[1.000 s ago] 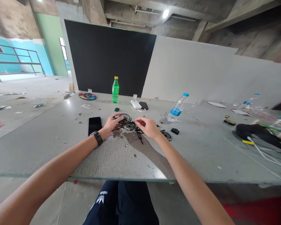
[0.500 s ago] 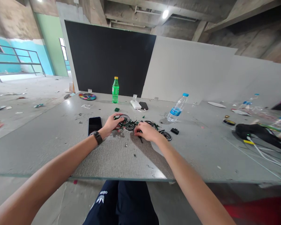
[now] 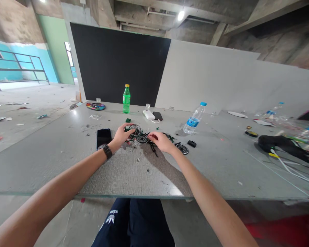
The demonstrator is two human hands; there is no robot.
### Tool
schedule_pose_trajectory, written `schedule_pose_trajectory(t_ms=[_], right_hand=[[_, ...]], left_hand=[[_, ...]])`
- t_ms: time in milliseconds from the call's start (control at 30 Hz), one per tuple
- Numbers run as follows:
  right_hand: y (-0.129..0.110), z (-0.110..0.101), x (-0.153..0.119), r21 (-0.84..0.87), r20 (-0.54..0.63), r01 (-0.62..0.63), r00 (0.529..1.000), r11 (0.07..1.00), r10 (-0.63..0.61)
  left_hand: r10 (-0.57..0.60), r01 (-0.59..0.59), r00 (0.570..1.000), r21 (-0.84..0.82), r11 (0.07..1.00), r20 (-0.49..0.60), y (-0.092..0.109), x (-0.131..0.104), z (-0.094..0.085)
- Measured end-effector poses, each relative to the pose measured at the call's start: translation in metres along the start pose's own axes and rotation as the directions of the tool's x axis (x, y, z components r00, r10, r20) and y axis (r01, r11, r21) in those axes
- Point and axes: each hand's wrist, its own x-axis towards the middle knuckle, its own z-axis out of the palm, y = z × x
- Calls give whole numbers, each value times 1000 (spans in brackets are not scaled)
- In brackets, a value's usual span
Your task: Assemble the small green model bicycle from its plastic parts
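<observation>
On the table, my left hand grips a small dark-green model bicycle from its left side, fingers and thumb around the part near its upper spoked wheel. A second spoked wheel sits just right of and below it. My right hand is pinched closed at the right end of these parts; whatever lies between its fingertips is too small to make out. Under that hand lies a thin black part. Partly hidden behind the right hand are more green bicycle parts, with another spoked wheel to the right.
A phone lies left of my left hand. Farther back stand a green bottle and a leaning water bottle, with a white power bank between. A black block and a tape roll are at right.
My right hand has shifted slightly up and left toward the lower wheel, uncovering more of the thin black part below it. My left hand keeps its grip on the model bicycle.
</observation>
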Motion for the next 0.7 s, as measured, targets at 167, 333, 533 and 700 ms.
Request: schedule_pose_trajectory(t_ms=[167,333,533,700], right_hand=[[5,1,2,318,58,-35,998,947,17],[13,6,5,544,128,-160,986,823,107],[12,2,4,332,63,-100,994,938,84],[2,-5,1,-66,61,-74,995,995,78]], left_hand=[[-5,6,1000,-48,999,16,1,-2,1],[-4,5,1000,-58,998,18,2,-1,2],[-2,4,999,-61,998,33,2,-2,2],[-9,11,999,-60,998,35,1,-2,2]])
